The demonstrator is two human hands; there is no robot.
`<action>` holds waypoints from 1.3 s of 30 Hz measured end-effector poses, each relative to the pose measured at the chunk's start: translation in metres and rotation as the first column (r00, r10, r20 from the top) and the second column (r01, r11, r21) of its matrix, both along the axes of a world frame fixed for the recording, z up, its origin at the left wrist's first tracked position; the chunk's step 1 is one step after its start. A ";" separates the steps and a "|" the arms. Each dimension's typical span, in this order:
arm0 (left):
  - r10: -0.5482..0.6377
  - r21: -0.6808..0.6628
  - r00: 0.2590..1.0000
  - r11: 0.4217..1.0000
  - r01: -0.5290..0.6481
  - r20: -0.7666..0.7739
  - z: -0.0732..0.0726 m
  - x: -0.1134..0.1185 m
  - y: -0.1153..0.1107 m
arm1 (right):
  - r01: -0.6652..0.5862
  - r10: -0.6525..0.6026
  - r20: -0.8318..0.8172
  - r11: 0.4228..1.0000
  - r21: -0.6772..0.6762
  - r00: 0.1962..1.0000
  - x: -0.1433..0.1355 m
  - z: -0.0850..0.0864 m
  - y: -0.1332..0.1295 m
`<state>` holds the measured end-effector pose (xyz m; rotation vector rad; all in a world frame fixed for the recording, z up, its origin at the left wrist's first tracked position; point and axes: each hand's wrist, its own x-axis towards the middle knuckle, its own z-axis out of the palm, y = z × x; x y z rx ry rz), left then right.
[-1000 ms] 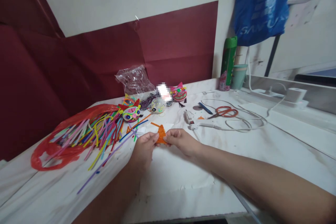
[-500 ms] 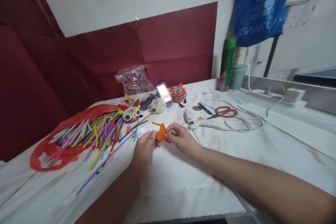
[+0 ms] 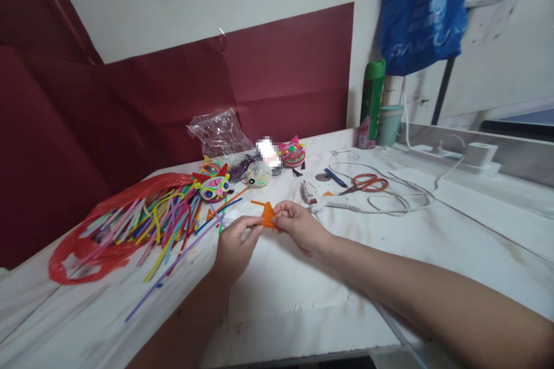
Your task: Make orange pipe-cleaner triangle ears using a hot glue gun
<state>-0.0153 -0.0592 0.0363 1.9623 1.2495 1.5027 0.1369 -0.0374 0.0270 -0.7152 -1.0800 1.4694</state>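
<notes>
Above the white tabletop, both my hands meet at a small orange pipe-cleaner piece [image 3: 268, 216]. It looks roughly triangular, with a loose straight end sticking out to the left. My left hand [image 3: 236, 245] pinches its lower left edge between thumb and fingers. From the other side, my right hand [image 3: 300, 228] grips it with thumb and curled fingers. More pipe cleaners [image 3: 219, 216], orange, blue, purple and green, lie just left of and beyond my left hand.
A red plastic bag [image 3: 64, 256] with many coloured pipe cleaners lies at left. Behind are decorated animal-face ornaments [image 3: 215, 187] and a clear plastic bag [image 3: 220, 130]. To the right lie red-handled scissors [image 3: 367, 183], a blue pen-like tool [image 3: 335, 177] and a white corded tool [image 3: 340, 203].
My left hand's fingers have straightened and shifted to the lower left edge of the orange piece, which has turned slightly. My right hand keeps its grip.
</notes>
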 end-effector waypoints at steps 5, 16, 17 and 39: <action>-0.018 0.081 1.000 0.997 0.020 -0.023 -0.002 -0.003 0.003 | -0.028 0.027 -0.030 0.999 -0.033 0.999 -0.001 0.002 -0.002; 0.014 -0.066 0.982 0.998 -0.002 0.189 -0.001 0.000 -0.001 | -0.030 0.030 -0.015 1.000 -0.009 0.999 -0.001 0.002 -0.004; 0.016 -0.089 0.971 0.996 0.005 0.240 -0.001 -0.001 0.000 | -0.023 0.023 -0.008 1.000 0.004 1.000 0.000 0.002 -0.003; -0.027 -0.304 0.933 0.942 0.144 0.359 -0.008 -0.001 0.009 | -0.072 0.056 0.185 0.994 0.081 0.981 0.000 0.000 -0.004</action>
